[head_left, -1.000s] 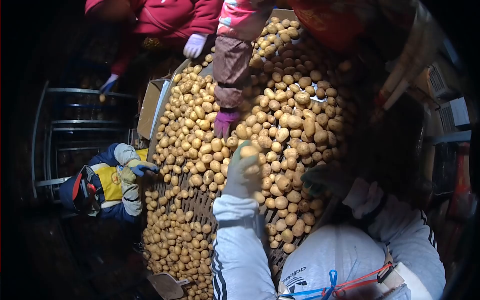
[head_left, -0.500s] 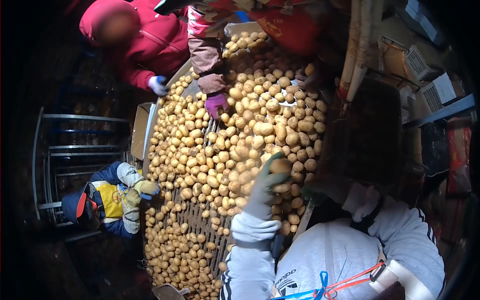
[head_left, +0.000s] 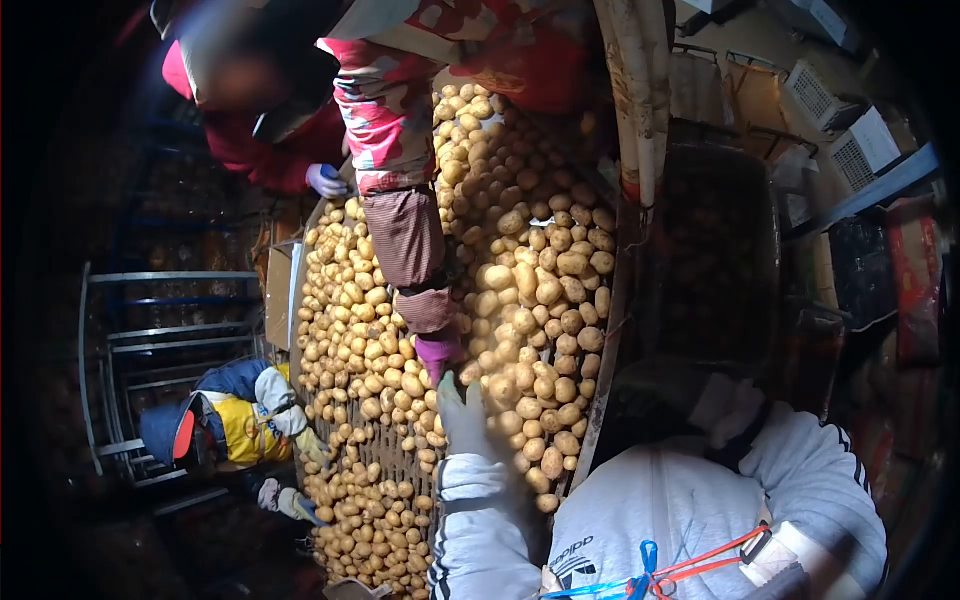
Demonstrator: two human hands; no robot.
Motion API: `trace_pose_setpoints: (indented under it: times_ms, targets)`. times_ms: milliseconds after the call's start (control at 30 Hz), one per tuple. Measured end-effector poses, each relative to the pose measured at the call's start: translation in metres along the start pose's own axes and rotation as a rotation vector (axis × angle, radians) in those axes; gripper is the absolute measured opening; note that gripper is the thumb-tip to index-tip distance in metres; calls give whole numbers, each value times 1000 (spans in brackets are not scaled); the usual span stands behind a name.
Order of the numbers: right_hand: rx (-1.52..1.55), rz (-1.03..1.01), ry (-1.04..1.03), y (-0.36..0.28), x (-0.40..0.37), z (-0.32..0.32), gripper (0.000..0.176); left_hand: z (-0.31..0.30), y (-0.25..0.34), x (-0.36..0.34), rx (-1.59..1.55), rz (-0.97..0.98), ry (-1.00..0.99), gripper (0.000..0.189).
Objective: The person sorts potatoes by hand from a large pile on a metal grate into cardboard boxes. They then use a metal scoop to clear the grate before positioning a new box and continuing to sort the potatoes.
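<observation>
My left hand (head_left: 462,418), in a grey glove with green fingertips, reaches over the potatoes (head_left: 525,380) heaped on a slatted sorting table. Its finger and thumb stand apart with no potato visible between them. Right at its fingertips is another person's purple-gloved hand (head_left: 438,352), reaching down from the top in a brown sleeve cover (head_left: 405,240). My right arm is bent at the right side of my body, its grey cuff (head_left: 728,405) beside the table edge. The right hand lies in deep shadow, its fingers not distinguishable.
Bare slats (head_left: 395,435) show between potatoes at the lower left. A person in a yellow-and-blue top (head_left: 250,430) works at the left edge; another's white-gloved hand (head_left: 326,180) rests at the upper left rim. Thick pale poles (head_left: 640,110) stand at the upper right. A cardboard box (head_left: 280,285) is beside the table.
My left hand has moved left across the heap and no longer shows the potato it held. The purple-gloved hand has come closer to it. The view has shifted.
</observation>
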State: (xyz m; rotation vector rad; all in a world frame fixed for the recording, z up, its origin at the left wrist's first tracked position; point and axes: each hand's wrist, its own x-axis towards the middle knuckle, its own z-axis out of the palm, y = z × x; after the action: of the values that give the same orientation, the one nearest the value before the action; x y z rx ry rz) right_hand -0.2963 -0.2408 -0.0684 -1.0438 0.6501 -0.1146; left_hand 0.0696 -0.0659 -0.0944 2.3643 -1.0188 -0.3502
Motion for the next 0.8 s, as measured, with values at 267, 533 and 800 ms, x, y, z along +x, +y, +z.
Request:
trace_pose_setpoints:
  times_ms: [267, 533, 800]
  targets:
    - [-401, -418, -128, 29, 23, -15, 26, 90, 53, -10, 68, 192, 28, 56]
    - [243, 257, -186, -7, 38, 54, 27, 11, -12, -109, -19, -259, 111, 68]
    - [-55, 295, -381, 19, 52, 120, 28, -111, -173, -296, 199, -913, 392, 71]
